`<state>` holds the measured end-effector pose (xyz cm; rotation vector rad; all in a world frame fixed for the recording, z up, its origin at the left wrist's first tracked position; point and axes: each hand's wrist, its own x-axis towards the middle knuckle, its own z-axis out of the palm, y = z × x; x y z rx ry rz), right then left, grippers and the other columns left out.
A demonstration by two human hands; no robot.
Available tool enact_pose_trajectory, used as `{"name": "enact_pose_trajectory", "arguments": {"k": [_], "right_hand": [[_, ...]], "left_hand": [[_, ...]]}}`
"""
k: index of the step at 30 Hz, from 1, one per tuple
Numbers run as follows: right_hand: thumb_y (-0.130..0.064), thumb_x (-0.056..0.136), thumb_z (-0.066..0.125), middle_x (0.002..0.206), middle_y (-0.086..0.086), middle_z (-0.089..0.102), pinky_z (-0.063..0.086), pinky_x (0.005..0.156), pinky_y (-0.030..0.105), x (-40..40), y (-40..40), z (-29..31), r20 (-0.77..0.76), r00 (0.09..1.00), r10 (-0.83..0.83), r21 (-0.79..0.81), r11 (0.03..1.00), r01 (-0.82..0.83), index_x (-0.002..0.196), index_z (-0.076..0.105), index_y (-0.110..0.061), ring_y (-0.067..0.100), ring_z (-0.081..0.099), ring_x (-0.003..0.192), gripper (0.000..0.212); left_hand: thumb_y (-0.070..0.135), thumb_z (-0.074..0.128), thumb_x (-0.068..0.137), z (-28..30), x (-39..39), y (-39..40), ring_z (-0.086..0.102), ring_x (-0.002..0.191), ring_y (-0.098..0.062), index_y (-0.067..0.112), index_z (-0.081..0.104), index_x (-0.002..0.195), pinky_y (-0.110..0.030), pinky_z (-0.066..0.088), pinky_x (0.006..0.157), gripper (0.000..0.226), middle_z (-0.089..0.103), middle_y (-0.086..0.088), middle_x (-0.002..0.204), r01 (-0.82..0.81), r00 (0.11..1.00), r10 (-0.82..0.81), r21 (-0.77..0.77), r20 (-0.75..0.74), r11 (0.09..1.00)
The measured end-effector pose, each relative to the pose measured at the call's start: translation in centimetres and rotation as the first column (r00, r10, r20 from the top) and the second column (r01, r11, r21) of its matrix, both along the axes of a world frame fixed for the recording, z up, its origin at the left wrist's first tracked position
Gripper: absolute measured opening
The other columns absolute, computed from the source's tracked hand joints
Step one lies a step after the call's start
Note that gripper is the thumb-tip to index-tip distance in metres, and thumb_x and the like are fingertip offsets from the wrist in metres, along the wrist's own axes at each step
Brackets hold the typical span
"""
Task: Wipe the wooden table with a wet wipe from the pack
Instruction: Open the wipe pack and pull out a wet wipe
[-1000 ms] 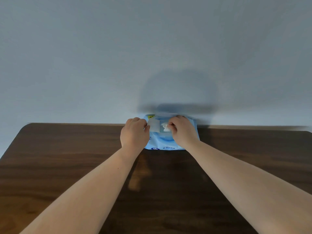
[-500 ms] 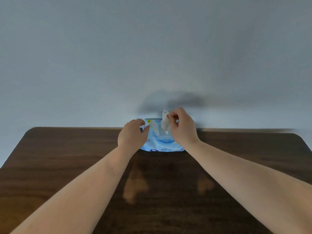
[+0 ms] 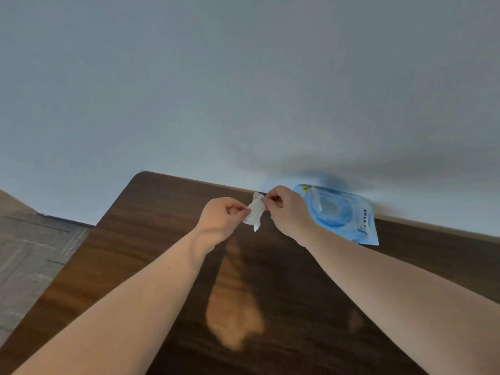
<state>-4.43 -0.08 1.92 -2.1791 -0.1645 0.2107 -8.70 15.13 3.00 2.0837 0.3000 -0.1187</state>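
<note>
Pinching one wet wipe (image 3: 254,211) above bare table (image 3: 151,239) — left hand (image 3: 223,220), right hand (image 3: 288,211) — pack (image 3: 341,212) at far edge.

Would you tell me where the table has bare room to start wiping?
The wooden table lies bare from its rounded far-left corner down its left edge. Crowded is the far right, where the pack lies by the wall behind the right hand. Both hands, left hand included, pinch the wipe.

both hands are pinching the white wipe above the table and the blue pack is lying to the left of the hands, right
Not quite. The head view shows the pack lying to the right of the hands, by the table's far edge. The left hand and right hand do pinch the wipe above the table.
</note>
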Motion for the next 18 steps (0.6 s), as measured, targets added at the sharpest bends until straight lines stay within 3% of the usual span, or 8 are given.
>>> {"name": "enact_pose_trajectory", "arguments": {"k": [4, 7, 10, 12, 15, 18], "right_hand": [[-0.021, 0.096, 0.05, 0.094, 0.005, 0.062, 0.043, 0.071, 0.025, -0.4, 0.5, -0.2, -0.004, 0.989, 0.151, -0.129, 0.98, -0.15, 0.098, 0.058, -0.012, 0.016, 0.055, 0.082, 0.013], [-0.024, 0.097, 0.048, 0.095, 0.004, 0.06, 0.04, 0.066, 0.02, -0.6, 0.7, 0.0, -0.055, 0.976, 0.209, -0.17, 0.962, -0.215, 0.102, 0.058, -0.01, 0.014, 0.053, 0.082, 0.017], [-0.025, 0.097, 0.047, 0.097, 0.006, 0.062, 0.037, 0.064, 0.018, -0.5, 0.7, 0.2, -0.134, 0.949, 0.285, -0.223, 0.924, -0.309, 0.096, 0.057, -0.013, 0.013, 0.052, 0.079, 0.016], [-0.024, 0.098, 0.046, 0.094, 0.007, 0.063, 0.033, 0.06, 0.016, -0.3, 0.7, 0.4, -0.148, 0.919, 0.365, -0.331, 0.858, -0.394, 0.091, 0.055, -0.013, 0.011, 0.051, 0.074, 0.016], [-0.024, 0.099, 0.042, 0.091, 0.005, 0.06, 0.032, 0.063, 0.024, 0.1, 0.7, 0.9, 0.024, 0.897, 0.442, -0.522, 0.771, -0.365, 0.095, 0.055, -0.01, 0.018, 0.052, 0.082, 0.019], [-0.025, 0.099, 0.039, 0.091, 0.006, 0.059, 0.036, 0.069, 0.03, 0.4, 1.0, 0.9, 0.299, 0.838, 0.457, -0.558, 0.796, -0.235, 0.096, 0.054, -0.007, 0.02, 0.05, 0.09, 0.024]], "left_hand": [[0.025, 0.066, 0.087, -0.4, -1.2, 2.3, 0.058, 0.073, -0.013, 0.017, 0.072, 0.084, -0.017, 0.044, 0.063, 0.011, 0.065, -0.003, 0.074, -0.004, 1.0, 0.003, -0.032, -0.029, 0.999], [0.026, 0.064, 0.089, -1.0, -1.5, 3.3, 0.058, 0.075, -0.014, 0.016, 0.071, 0.088, -0.017, 0.043, 0.064, 0.012, 0.061, 0.001, 0.072, -0.005, 0.998, 0.005, 0.008, -0.057, 1.0], [0.025, 0.062, 0.09, -1.8, -1.5, 4.4, 0.058, 0.082, -0.013, 0.018, 0.066, 0.093, -0.017, 0.043, 0.071, 0.009, 0.062, 0.004, 0.082, 0.016, 0.998, -0.007, 0.131, -0.066, 0.991], [0.025, 0.06, 0.091, -2.2, -1.4, 5.1, 0.056, 0.087, -0.01, 0.02, 0.063, 0.096, -0.02, 0.043, 0.079, 0.007, 0.061, 0.006, 0.093, 0.07, 0.996, -0.05, 0.314, -0.071, 0.947], [0.025, 0.057, 0.093, -2.1, -1.1, 5.5, 0.052, 0.087, -0.007, 0.02, 0.065, 0.103, -0.023, 0.043, 0.083, 0.013, 0.059, 0.008, 0.096, 0.064, 0.997, -0.076, 0.449, 0.01, 0.891], [0.025, 0.057, 0.093, -1.5, -0.7, 5.7, 0.054, 0.087, -0.009, 0.019, 0.066, 0.102, -0.024, 0.042, 0.081, 0.014, 0.06, 0.009, 0.093, -0.091, 0.991, 0.051, 0.346, 0.123, 0.934]]}}
